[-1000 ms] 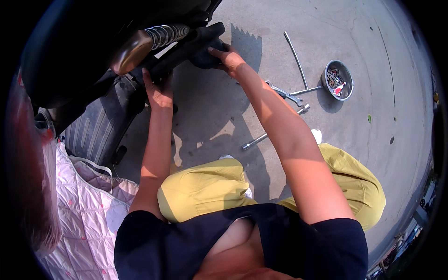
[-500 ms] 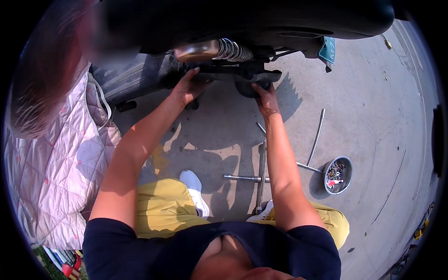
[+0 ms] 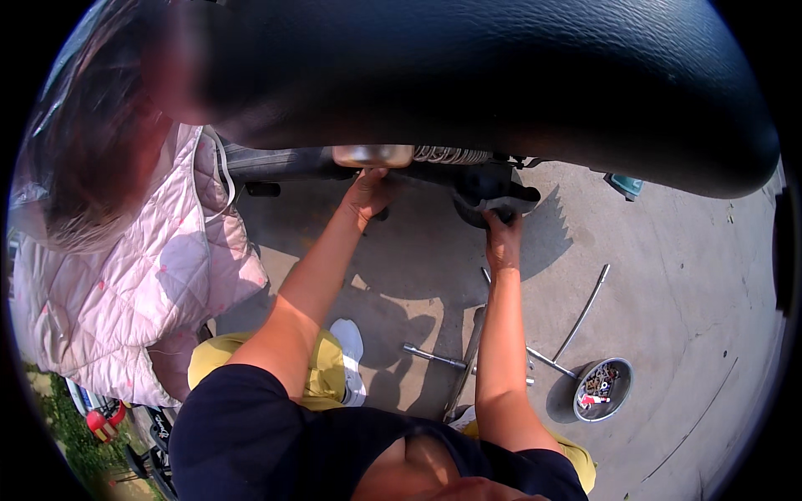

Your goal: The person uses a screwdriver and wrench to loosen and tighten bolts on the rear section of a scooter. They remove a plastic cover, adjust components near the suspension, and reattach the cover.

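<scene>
A scooter's black seat [image 3: 501, 75] spans the top of the view, hiding much of what lies beneath. Under its edge show a coppery metal box [image 3: 373, 156], a coil spring [image 3: 451, 156] and a dark wheel [image 3: 469, 209]. My left hand [image 3: 368, 194] reaches up below the box, thumb by its underside; its fingers go behind dark parts, and their hold is hidden. With thumb and fingers, my right hand [image 3: 503, 238] is closed on a black curved part [image 3: 510, 203] beside the wheel.
A cross-shaped wrench [image 3: 434, 356] lies between my feet. Further right are a long metal bar tool [image 3: 582, 309] and a metal bowl [image 3: 603, 390] of small hardware. A pink quilted cover [image 3: 142, 284] hangs at the left. Concrete ground runs off to the right.
My view has shifted, and the seat now covers more of the top. Both hands appear lower and further right, still at the parts under the scooter.
</scene>
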A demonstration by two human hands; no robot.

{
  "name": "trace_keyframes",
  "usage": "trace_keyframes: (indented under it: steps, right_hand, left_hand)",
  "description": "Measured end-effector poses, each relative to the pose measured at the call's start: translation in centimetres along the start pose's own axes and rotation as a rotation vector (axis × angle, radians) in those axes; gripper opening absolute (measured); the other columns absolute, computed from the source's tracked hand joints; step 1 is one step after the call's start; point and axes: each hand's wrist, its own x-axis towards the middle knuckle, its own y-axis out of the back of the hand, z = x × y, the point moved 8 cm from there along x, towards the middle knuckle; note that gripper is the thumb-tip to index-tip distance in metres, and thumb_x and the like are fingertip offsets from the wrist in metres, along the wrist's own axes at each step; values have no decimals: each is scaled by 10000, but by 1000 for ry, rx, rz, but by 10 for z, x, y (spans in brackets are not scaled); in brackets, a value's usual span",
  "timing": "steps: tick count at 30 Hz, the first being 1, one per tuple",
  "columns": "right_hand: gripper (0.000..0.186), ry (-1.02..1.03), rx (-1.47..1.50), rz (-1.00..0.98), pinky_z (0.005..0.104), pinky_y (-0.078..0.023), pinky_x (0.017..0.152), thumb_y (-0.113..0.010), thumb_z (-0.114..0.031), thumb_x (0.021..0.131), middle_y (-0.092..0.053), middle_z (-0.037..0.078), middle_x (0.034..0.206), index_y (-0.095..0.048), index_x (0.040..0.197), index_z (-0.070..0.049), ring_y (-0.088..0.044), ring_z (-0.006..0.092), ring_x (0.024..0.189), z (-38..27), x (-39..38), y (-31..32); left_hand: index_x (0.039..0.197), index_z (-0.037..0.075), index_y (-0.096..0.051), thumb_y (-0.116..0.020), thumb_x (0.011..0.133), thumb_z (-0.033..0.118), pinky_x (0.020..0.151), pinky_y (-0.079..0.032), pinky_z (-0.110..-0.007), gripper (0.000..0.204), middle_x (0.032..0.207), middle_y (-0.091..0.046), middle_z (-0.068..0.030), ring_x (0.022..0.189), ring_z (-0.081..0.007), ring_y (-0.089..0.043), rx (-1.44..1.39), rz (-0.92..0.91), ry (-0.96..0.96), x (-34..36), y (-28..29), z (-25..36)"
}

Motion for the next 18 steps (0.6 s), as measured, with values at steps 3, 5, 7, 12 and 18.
trace_keyframes:
  steps: [3, 5, 7, 12, 18]
  right_hand:
    - [288, -17, -52, 32, 289, -428, 868, -686, -66, 756, -629, 89, 983, -604, 1018, 21, -574, 190, 927, 2, -1, 4]
    - [337, -24, -130, 54, 296, -423, 880, -688, -88, 759, -622, 103, 1011, -584, 1054, 37, -567, 200, 947, 2, 0, 7]
    - [387, -29, -214, 76, 304, -419, 891, -689, -110, 761, -615, 116, 1039, -564, 1089, 53, -559, 210, 966, 2, 1, 10]
    - [497, -7, -160, 32, 306, -408, 939, -689, -10, 777, -555, 87, 1124, -458, 1217, -3, -534, 190, 1023, 2, 2, 6]
    - [572, 41, -221, 19, 287, -379, 970, -742, -88, 782, -570, 93, 1164, -457, 1265, 25, -527, 186, 1071, -4, 5, 2]
  left_hand:
    - [1236, 123, -518, -846, 668, 203, 1041, -406, -478, 661, 1232, -561, -60, 1196, -250, -499, 34, 5, -16, -3, 2, 2]
    - [1218, 112, -539, -833, 681, 204, 1013, -424, -470, 619, 1213, -570, -56, 1175, -243, -511, 96, 88, 12, -4, 9, 2]
    - [1255, 106, -506, -804, 710, 193, 993, -434, -459, 627, 1225, -554, -69, 1168, -242, -511, 209, 122, 31, -5, 9, 4]
    - [1185, 75, -566, -805, 700, 192, 1036, -408, -393, 553, 1163, -589, -76, 1128, -217, -550, 222, 41, 14, -3, -17, 8]
    - [1173, 66, -574, -788, 719, 200, 1030, -406, -358, 519, 1111, -606, -61, 1106, -207, -562, 121, 171, 65, -6, -22, 8]
